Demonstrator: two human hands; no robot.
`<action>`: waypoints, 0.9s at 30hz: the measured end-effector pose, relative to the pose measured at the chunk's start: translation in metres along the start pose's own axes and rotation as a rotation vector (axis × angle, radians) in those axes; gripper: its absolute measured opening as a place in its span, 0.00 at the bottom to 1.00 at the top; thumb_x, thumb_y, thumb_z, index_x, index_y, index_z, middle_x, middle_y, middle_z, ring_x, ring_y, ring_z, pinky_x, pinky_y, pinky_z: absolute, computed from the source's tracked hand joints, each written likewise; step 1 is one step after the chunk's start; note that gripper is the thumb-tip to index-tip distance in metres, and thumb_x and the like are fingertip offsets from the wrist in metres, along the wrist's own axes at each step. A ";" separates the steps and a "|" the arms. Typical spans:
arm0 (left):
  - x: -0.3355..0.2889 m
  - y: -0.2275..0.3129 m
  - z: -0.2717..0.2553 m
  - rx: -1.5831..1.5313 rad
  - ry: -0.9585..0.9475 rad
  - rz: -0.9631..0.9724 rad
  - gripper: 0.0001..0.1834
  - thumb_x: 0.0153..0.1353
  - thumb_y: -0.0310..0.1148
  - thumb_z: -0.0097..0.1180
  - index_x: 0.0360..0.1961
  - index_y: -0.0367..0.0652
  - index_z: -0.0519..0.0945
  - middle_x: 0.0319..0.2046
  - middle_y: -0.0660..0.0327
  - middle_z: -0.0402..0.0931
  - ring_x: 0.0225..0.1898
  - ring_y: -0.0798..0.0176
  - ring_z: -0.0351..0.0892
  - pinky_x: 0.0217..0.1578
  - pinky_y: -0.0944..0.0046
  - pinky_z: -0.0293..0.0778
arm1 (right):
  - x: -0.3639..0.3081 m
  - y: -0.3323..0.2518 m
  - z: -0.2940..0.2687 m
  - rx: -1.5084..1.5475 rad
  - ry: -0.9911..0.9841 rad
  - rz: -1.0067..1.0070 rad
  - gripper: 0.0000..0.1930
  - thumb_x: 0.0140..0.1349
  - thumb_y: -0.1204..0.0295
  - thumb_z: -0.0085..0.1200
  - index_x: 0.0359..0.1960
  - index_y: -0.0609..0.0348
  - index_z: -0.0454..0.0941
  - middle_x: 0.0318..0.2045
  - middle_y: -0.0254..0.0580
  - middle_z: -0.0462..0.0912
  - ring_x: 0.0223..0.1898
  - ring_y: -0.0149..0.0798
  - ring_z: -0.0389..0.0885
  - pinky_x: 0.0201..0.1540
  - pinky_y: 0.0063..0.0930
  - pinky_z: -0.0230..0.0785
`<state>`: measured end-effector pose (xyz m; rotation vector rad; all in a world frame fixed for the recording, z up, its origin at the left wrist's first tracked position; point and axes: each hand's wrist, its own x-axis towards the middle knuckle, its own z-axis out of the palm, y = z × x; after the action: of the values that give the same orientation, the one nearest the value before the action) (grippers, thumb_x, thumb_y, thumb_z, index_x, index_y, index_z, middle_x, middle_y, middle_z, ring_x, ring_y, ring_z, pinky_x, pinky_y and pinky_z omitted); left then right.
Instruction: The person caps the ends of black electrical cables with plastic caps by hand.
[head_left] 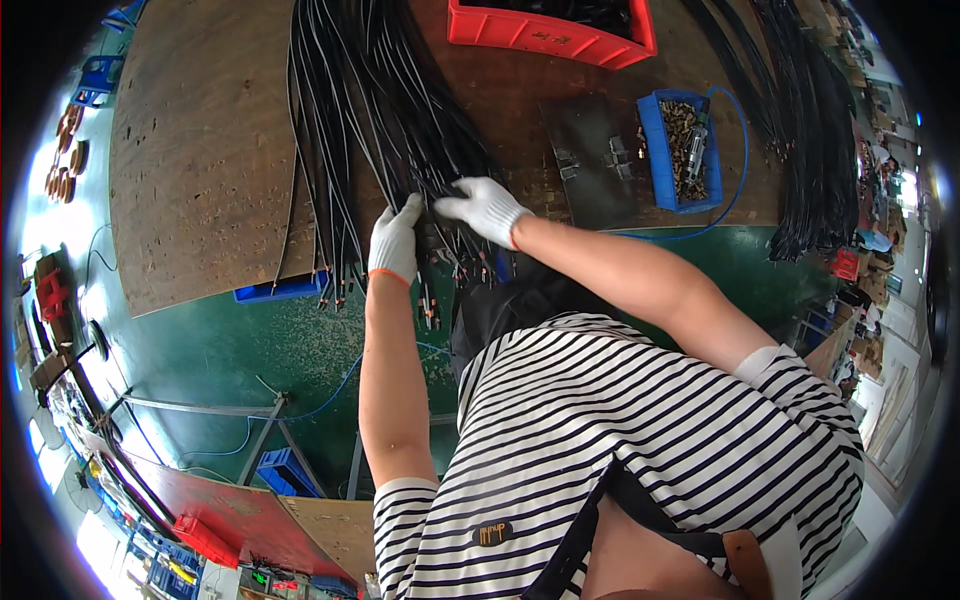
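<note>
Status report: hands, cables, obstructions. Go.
Left hand and right hand, gloved, both on the black cable bundle. Grip unclear. Blue parts bin stands apart.

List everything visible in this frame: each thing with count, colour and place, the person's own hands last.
cable bundle: many, black, across the table centre, ends hanging over the near edge
second cable bundle: many, black, table right
table: one, brown board
red bin: one, far edge
blue bin: one, holding small metal parts, right of centre
metal plate: one, dark, beside the blue bin
floor: green
left hand: white glove, on the cables
right hand: white glove, on the cables
</note>
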<state>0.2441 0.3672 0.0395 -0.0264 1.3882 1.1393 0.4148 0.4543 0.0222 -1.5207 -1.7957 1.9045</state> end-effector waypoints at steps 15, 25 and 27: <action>-0.003 0.017 -0.032 -0.094 0.021 -0.149 0.06 0.68 0.30 0.64 0.41 0.38 0.84 0.35 0.59 0.87 0.30 0.61 0.88 0.26 0.57 0.83 | 0.007 -0.014 0.017 -0.249 0.125 -0.011 0.43 0.71 0.39 0.53 0.60 0.77 0.79 0.53 0.72 0.85 0.58 0.62 0.84 0.63 0.45 0.73; 0.006 0.001 -0.011 -0.108 -0.152 -0.084 0.07 0.71 0.27 0.62 0.44 0.34 0.84 0.36 0.53 0.88 0.32 0.57 0.90 0.35 0.58 0.87 | -0.095 -0.011 -0.035 -0.457 -0.391 -0.078 0.26 0.64 0.56 0.68 0.61 0.56 0.84 0.52 0.55 0.89 0.55 0.54 0.88 0.61 0.41 0.77; 0.011 -0.009 -0.009 -0.115 -0.165 -0.073 0.07 0.72 0.28 0.61 0.43 0.35 0.85 0.34 0.55 0.88 0.30 0.58 0.88 0.33 0.60 0.86 | -0.103 -0.007 -0.039 -0.515 -0.417 -0.078 0.28 0.64 0.53 0.67 0.60 0.57 0.85 0.55 0.57 0.88 0.57 0.56 0.87 0.62 0.42 0.77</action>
<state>0.2411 0.3638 0.0234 -0.0634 1.1667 1.1335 0.4894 0.4146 0.0939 -1.1910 -2.6482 1.9238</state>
